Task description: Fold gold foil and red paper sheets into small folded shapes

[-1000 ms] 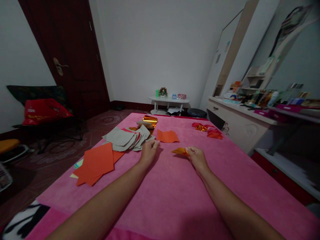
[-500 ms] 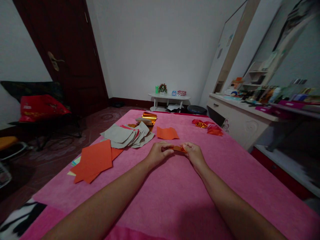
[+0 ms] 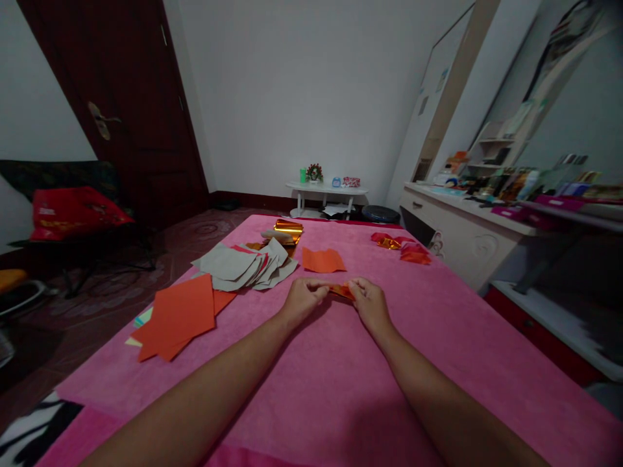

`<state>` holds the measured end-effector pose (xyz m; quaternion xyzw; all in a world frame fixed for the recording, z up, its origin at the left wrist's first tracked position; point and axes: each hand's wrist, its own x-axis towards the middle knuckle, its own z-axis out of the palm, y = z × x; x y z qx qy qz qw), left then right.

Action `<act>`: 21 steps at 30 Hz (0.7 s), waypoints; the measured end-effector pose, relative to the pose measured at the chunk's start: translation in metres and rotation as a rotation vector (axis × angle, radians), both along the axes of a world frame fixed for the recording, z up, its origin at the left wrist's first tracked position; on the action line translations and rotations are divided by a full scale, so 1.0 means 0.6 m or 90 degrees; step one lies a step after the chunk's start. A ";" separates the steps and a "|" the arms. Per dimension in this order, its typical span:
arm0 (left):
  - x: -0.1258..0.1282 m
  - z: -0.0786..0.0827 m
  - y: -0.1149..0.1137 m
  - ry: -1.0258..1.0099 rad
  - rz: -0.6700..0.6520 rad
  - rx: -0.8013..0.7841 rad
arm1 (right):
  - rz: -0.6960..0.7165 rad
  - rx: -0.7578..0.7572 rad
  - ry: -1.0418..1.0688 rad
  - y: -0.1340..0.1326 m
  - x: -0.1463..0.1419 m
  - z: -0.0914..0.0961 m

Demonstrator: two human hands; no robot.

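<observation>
The folded orange-gold piece [image 3: 341, 291] lies directly between the two hands, to the right of the left hand [image 3: 305, 298] and to the left of the right hand [image 3: 370, 301]. Its long axis runs crosswise from one hand to the other, dipping slightly toward the person at the right-hand end. Neither hand is clearly nearer: the left hand, fingers curled and thumb laid against the edge, grips one end, while the right hand pinches the other between thumb and fingers. Whether the piece touches the cloth below cannot be told. Just beyond both hands, a loose orange sheet [image 3: 323, 259] lies by itself. Left of the left hand and a little farther off is a fanned pile of grey papers [image 3: 243, 263], with a shiny gold roll [image 3: 288, 227] behind it; farther left and closer to the person are orange square sheets [image 3: 178, 311]. Well off past the right hand sit red-and-gold bundles [image 3: 389, 242]. All this rests on a pink cloth [image 3: 331, 389]. Far ahead of the hands, a low white table [image 3: 327, 189] stands before a pale wall [image 3: 282, 91]; a dark door [image 3: 117, 97] is to the left, a cluttered dresser [image 3: 472, 227] to the right.
</observation>
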<state>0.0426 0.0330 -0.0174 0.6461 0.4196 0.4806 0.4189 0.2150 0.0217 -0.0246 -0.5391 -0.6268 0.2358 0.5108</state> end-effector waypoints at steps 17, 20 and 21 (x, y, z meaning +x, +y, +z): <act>0.002 -0.004 -0.003 0.006 0.007 0.056 | -0.022 0.037 -0.183 -0.015 -0.012 0.007; 0.003 -0.004 -0.006 0.061 0.005 0.083 | -0.065 0.031 -0.226 -0.017 -0.013 0.009; 0.003 -0.004 -0.006 0.085 0.007 0.093 | -0.079 0.029 -0.238 -0.017 -0.013 0.009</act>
